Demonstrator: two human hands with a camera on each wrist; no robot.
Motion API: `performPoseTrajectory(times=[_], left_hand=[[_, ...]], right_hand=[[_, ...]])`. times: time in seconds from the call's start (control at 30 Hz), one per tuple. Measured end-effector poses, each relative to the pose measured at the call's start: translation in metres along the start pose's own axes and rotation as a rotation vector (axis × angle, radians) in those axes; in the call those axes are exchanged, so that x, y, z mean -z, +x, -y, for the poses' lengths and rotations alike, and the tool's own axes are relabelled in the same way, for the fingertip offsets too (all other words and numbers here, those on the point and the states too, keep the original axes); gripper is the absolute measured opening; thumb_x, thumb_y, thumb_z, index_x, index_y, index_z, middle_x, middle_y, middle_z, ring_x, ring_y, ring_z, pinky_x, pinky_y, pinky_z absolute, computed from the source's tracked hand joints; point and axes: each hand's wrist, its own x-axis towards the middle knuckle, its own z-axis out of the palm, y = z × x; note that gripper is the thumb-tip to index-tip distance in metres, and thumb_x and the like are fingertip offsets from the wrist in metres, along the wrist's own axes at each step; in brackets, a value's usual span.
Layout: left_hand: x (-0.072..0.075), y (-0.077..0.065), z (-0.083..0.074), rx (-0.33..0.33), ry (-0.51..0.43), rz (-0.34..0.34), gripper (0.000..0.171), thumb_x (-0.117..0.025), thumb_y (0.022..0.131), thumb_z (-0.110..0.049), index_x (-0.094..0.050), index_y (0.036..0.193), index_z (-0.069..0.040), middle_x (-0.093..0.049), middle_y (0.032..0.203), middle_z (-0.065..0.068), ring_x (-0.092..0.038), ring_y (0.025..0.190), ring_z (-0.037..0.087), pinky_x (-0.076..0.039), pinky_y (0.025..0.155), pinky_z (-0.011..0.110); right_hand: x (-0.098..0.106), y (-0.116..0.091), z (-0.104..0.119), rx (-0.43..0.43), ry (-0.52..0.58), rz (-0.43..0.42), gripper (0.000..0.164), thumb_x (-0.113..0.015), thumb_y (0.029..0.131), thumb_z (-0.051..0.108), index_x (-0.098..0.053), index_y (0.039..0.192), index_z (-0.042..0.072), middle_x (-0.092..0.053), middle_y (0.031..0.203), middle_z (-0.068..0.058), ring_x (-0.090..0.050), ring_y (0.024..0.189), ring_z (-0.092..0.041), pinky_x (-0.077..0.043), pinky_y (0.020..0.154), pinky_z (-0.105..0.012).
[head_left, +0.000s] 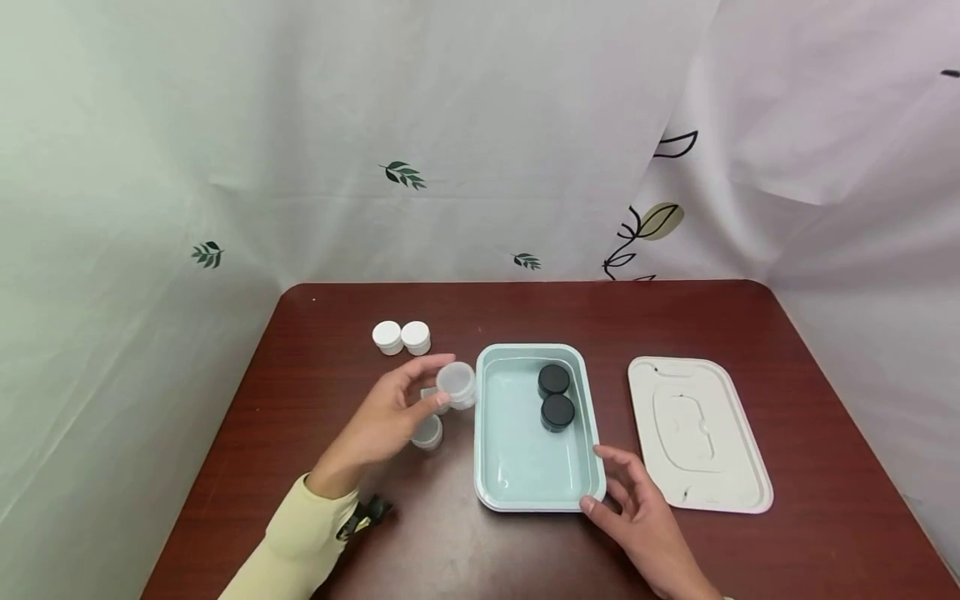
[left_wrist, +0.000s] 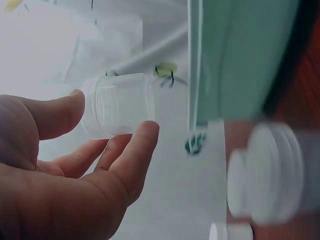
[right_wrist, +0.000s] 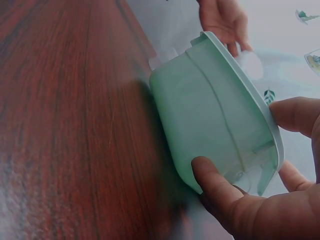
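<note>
My left hand (head_left: 386,417) grips a clear plastic jar (left_wrist: 125,105) with a ribbed translucent lid, thumb at the lid and fingers along its side. The jar is held up beside the left rim of a pale green tub (head_left: 510,467). At the tub's near right corner, my right hand (head_left: 637,517) holds it, with a fingertip (right_wrist: 280,112) at the rim and another digit against the outer wall. Two jars with black lids (head_left: 557,412) stand inside the tub along its right side. Below the left hand is another clear jar (head_left: 427,432), partly hidden by the hand.
Two small white jars (head_left: 387,336) stand side by side toward the back left. A white rectangular lid (head_left: 701,433) lies flat to the right of the tub. A patterned white cloth (head_left: 480,225) hangs behind the dark red table (head_left: 330,367).
</note>
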Motion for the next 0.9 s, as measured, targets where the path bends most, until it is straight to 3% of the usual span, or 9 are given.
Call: performPoseTrajectory(times=[0.2, 0.4, 0.53, 0.67, 0.8, 0.9], left_hand=[[-0.029, 0.011, -0.015, -0.048, 0.088, 0.102, 0.05, -0.068, 0.101, -0.003, -0.055, 0.149, -0.002, -0.068, 0.138, 0.016, -0.067, 0.126, 0.034, -0.057, 0.099, 0.034], [-0.065, 0.021, -0.015, -0.054, 0.135, 0.213, 0.048, -0.07, 0.101, -0.008, -0.059, 0.148, -0.009, -0.063, 0.149, 0.006, -0.063, 0.134, 0.03, -0.054, 0.108, 0.05], [-0.086, 0.025, -0.009, -0.055, 0.168, 0.258, 0.045, -0.071, 0.101, -0.009, -0.062, 0.145, -0.011, -0.065, 0.146, 0.003, -0.067, 0.13, 0.024, -0.052, 0.11, 0.05], [-0.102, 0.03, -0.003, -0.044, 0.208, 0.291, 0.044, -0.07, 0.101, -0.009, -0.061, 0.144, -0.005, -0.066, 0.144, 0.006, -0.068, 0.129, 0.025, -0.052, 0.112, 0.045], [-0.113, 0.034, 0.002, -0.008, 0.253, 0.289, 0.043, -0.072, 0.1, -0.01, -0.062, 0.142, -0.005, -0.068, 0.14, 0.006, -0.068, 0.127, 0.025, -0.053, 0.109, 0.039], [-0.117, 0.037, 0.004, 0.011, 0.266, 0.273, 0.041, -0.074, 0.099, -0.009, -0.063, 0.139, -0.005, -0.07, 0.135, 0.007, -0.069, 0.125, 0.025, -0.054, 0.108, 0.042]], right_hand=[[0.0, 0.0, 0.0, 0.009, 0.0, 0.008, 0.062, -0.075, 0.096, 0.001, -0.045, 0.15, 0.007, -0.046, 0.155, -0.022, -0.066, 0.128, -0.015, -0.06, 0.092, -0.024], [0.0, 0.0, -0.002, 0.021, -0.003, 0.006, 0.062, -0.074, 0.096, 0.0, -0.044, 0.15, 0.007, -0.045, 0.155, -0.024, -0.066, 0.126, -0.015, -0.06, 0.092, -0.024], [0.0, -0.001, -0.002, 0.025, -0.004, 0.008, 0.062, -0.074, 0.096, 0.0, -0.044, 0.15, 0.007, -0.045, 0.155, -0.024, -0.067, 0.126, -0.014, -0.06, 0.091, -0.024], [0.0, 0.0, -0.002, 0.024, -0.003, 0.011, 0.062, -0.074, 0.096, 0.001, -0.044, 0.15, 0.007, -0.045, 0.155, -0.024, -0.066, 0.127, -0.013, -0.06, 0.091, -0.025], [0.0, 0.0, -0.002, 0.022, 0.002, 0.014, 0.062, -0.073, 0.096, 0.0, -0.043, 0.15, 0.007, -0.044, 0.156, -0.024, -0.066, 0.127, -0.013, -0.06, 0.091, -0.025], [0.0, 0.0, -0.001, 0.014, 0.005, 0.02, 0.061, -0.073, 0.097, 0.0, -0.043, 0.15, 0.007, -0.044, 0.156, -0.023, -0.065, 0.127, -0.014, -0.06, 0.092, -0.024]])
